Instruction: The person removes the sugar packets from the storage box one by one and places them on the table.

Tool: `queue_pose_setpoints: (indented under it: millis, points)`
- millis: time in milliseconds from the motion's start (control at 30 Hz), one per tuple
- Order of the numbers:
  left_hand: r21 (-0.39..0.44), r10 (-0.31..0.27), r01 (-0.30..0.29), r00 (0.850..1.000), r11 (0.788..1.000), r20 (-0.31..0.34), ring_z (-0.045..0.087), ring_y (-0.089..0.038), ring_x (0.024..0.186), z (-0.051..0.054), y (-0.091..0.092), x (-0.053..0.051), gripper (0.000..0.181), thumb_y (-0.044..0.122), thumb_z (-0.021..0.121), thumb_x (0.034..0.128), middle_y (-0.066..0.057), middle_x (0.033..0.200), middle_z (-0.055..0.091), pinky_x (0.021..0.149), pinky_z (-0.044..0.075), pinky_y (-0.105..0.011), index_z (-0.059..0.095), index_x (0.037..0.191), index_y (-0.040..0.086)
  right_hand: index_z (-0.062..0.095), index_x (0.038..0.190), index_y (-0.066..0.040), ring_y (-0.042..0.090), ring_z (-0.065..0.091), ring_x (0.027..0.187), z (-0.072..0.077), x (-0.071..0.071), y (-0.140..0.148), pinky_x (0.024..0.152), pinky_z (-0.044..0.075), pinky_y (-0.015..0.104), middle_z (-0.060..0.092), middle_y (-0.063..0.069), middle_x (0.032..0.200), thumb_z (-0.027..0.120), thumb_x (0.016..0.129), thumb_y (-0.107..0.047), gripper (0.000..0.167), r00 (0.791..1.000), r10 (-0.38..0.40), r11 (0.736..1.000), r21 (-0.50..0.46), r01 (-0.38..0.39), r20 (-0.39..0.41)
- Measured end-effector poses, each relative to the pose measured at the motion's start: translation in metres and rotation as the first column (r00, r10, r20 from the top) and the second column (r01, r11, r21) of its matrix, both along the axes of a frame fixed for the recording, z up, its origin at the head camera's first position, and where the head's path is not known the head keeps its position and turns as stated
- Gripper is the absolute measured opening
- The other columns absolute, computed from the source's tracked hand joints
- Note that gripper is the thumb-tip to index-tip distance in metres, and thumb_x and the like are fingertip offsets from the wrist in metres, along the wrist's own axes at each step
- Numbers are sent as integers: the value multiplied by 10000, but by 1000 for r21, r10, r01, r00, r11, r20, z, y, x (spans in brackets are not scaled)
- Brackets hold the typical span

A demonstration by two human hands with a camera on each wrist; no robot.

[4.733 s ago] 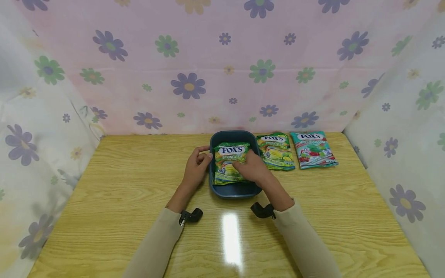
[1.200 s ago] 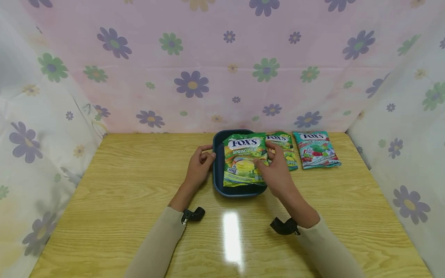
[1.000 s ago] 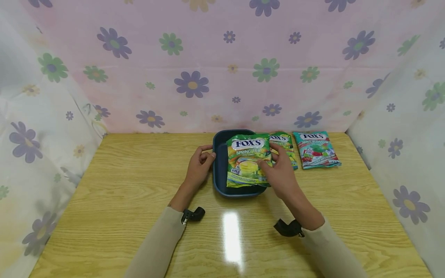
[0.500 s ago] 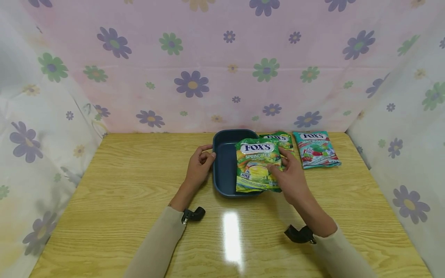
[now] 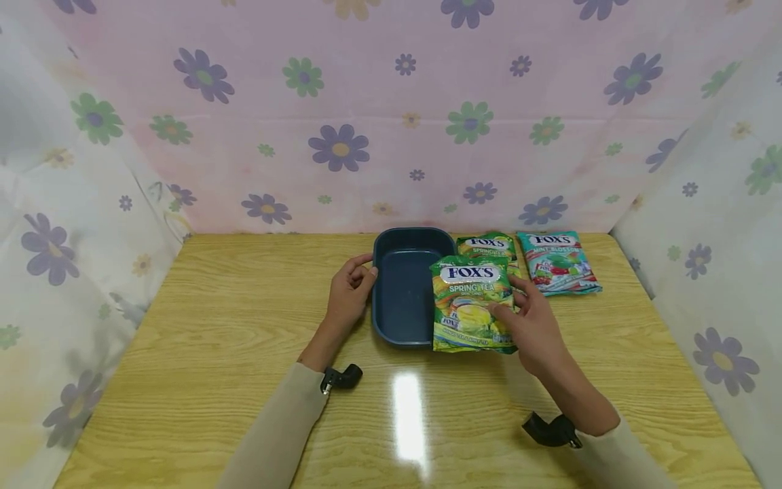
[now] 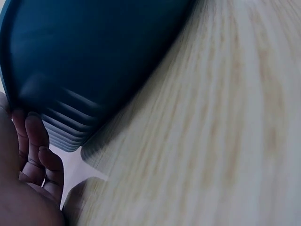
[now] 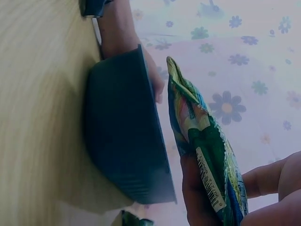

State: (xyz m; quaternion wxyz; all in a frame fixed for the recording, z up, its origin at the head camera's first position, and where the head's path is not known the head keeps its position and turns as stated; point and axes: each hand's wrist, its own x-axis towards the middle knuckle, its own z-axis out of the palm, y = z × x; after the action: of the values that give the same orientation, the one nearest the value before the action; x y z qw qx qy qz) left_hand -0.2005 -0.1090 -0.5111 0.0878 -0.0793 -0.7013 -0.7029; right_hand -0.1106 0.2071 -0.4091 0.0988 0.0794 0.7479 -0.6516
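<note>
In the head view my right hand [image 5: 533,331] pinches a green Fox's Spring Tea candy bag [image 5: 472,305] by its right edge, thumb in front and fingers behind. The bag is up off the table, over the right side of a dark blue plastic tub [image 5: 404,299]. From the right wrist view the candy bag [image 7: 207,141] appears edge-on, apart from the tub wall [image 7: 122,127]. My left hand [image 5: 350,292] grips the tub's left rim. In the left wrist view several fingers of the left hand [image 6: 35,160] are curled beside the tub's outer wall [image 6: 94,56].
A second Spring Tea candy bag [image 5: 485,244], partly hidden, lies at the back right of the tub. To its right lies a teal Mint Blossom candy bag [image 5: 559,265]. Everything stands on a wooden table [image 5: 256,299] before a flowered cloth [image 5: 391,95].
My right hand has lifted the Spring Tea bag out of the tub and moved it right and toward me. The tub's floor is now uncovered. My left hand stays at the rim.
</note>
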Motion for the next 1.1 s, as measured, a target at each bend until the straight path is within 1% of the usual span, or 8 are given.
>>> queue_pose_setpoints:
  millis: [200,467,533,733,800,967,1033,1100]
  points:
    - [-1,18,-18,1000,1000,-6,539,-77,662,-1,-1,-1,332,94,641,1066,-262,805,598,673,451,-203,649,1375,-28,118,1689,-37,17,669,939,-6,7,14,824,559,225,375,282,1610,532,1097,-48,723,1000,16,1000,-24,-15,12]
    - [-7,49,-49,999,999,4,552,-124,686,-2,-2,-2,322,120,640,1071,-287,822,596,707,467,-226,654,1375,15,115,1672,-3,40,687,947,-11,12,23,815,573,250,399,295,1588,540,1091,-41,722,1000,26,999,-23,-25,9]
    - [-8,56,-56,998,998,2,548,-119,680,-3,-1,-2,318,116,640,1070,-271,813,593,698,464,-223,657,1370,15,113,1670,-1,34,683,947,-12,13,25,813,572,250,392,293,1594,543,1088,-42,725,1000,23,1000,-15,-23,18]
    - [11,69,-69,998,998,11,538,-89,656,-4,0,-1,331,81,641,1059,-137,794,585,657,448,-204,655,1376,-10,123,1662,4,25,668,944,-18,18,33,805,570,255,391,292,1580,546,1086,-45,716,999,15,1000,14,-16,37]
    - [17,66,-66,998,998,16,537,-98,657,-4,0,-1,345,71,637,1058,-180,806,584,655,447,-200,643,1389,-25,123,1658,9,33,667,947,-19,18,37,802,574,267,408,280,1555,550,1088,-58,715,999,24,1000,18,-25,45]
    - [32,50,-51,998,998,33,538,-143,681,-2,1,-1,374,68,628,1063,-380,885,578,664,448,-197,611,1420,-43,116,1638,0,70,689,935,-22,19,49,782,596,303,495,203,1417,553,1085,-68,708,997,31,999,7,-31,76]
    - [31,50,-51,998,998,40,535,-145,678,-2,1,0,368,71,630,1064,-400,899,575,662,445,-198,616,1417,-32,104,1634,-2,70,689,941,-24,18,53,785,597,301,505,171,1388,557,1079,-62,719,996,26,1000,7,-27,88]
    - [28,57,-58,998,998,40,537,-126,672,-1,0,0,354,80,634,1064,-380,886,579,661,445,-197,629,1405,-17,100,1628,5,70,689,946,-26,18,56,790,597,299,516,159,1378,568,1071,-59,731,995,23,1000,7,-24,101]
